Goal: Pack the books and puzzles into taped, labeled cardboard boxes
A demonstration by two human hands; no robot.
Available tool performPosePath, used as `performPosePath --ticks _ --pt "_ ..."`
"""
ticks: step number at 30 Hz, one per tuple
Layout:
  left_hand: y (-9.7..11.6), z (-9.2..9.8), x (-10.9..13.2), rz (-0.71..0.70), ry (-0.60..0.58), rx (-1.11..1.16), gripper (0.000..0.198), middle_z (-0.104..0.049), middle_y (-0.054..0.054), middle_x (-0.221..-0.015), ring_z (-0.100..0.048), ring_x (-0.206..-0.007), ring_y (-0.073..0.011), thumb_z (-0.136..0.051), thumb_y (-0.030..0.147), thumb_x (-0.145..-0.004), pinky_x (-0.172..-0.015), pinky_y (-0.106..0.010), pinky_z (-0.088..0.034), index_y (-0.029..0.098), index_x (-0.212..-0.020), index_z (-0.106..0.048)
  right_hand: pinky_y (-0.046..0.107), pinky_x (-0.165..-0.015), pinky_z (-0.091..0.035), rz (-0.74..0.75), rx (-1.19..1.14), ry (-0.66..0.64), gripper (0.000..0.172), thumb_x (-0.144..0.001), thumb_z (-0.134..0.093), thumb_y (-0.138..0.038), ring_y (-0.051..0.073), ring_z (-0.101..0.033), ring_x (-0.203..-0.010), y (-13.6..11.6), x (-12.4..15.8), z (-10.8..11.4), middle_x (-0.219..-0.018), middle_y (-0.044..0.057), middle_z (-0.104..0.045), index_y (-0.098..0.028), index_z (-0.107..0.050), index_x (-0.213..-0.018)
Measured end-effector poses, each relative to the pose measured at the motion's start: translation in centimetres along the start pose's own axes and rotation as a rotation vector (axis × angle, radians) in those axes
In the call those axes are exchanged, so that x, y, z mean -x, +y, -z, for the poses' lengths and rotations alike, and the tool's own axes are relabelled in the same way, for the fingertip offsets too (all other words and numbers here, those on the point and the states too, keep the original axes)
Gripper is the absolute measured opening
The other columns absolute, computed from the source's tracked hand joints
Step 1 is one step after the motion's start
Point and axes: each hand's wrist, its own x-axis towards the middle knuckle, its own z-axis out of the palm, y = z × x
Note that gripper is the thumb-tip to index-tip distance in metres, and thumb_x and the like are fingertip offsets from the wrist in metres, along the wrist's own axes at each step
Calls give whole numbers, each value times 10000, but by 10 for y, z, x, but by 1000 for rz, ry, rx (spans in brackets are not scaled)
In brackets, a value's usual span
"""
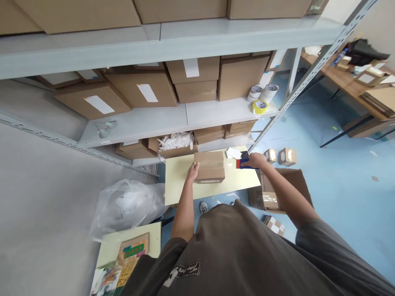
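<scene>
A closed cardboard box (211, 161) rests on the pale yellow table (180, 189), with a strip of tape along its top and a white label on its near side. My left hand (193, 171) grips the box at its left edge, thumb on top. To the right of the box, my right hand (257, 160) is wrapped round a blue and red tape dispenser (242, 163), which is apart from the box. White paper slips (233, 153) lie on the table just beyond the dispenser.
Metal shelves (212, 113) full of cartons stand ahead, with tape rolls (259, 106) at the right end. A large open carton (296, 185) sits on the floor at right, near two small boxes (287, 156). A plastic bag (129, 203) bulges at left.
</scene>
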Motion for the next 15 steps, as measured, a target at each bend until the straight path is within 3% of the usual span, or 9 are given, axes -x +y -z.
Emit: performPosePath --ticks 2,5,8,11,15 --pt "1 -2 -1 -13 -7 -1 543 -704 -104 -1489 -616 -1431 -283 -444 551 -1111 -1214 -379 -454 213 -1474 -665 342 -785 -559 -15 15 -14 700 -756 -827 -754 370 -766 -1068 -18 -6 -18 -1126 209 -806 -170 -808 -1143" --pt "5 -3 1 -5 -12 -15 545 -715 -112 -1472 -630 -1416 -286 -444 552 -1113 -1202 -378 -469 200 -1458 -677 345 -815 -566 -16 -41 -54 668 -835 -809 -660 375 -769 -1109 -64 -13 -54 -1187 251 -790 -126 -786 -1235" --pt "9 -3 4 31 14 -26 529 -720 -122 -1462 -637 -1406 -290 -446 524 -1117 -1196 -386 -476 183 -1445 -682 349 -912 -553 -32 -68 -79 425 -979 -708 -431 354 -748 -1190 -94 -14 -100 -1216 271 -779 -92 -784 -1224" --pt "13 -4 7 45 39 -22 526 -729 -125 -1447 -630 -1414 -299 -461 526 -1111 -1196 -396 -477 177 -1429 -694 369 -944 -552 -137 -168 -105 459 -1070 -559 -454 333 -740 -1205 -89 -11 -146 -1246 259 -772 -97 -744 -1291" --pt "12 -5 8 34 58 -10 521 -722 -127 -1458 -618 -1427 -305 -484 514 -1105 -1215 -410 -457 175 -1450 -678 428 -1029 -529 -265 -338 -133 444 -1088 -494 -366 339 -715 -1266 -56 -11 -194 -1311 272 -741 -94 -674 -1389"
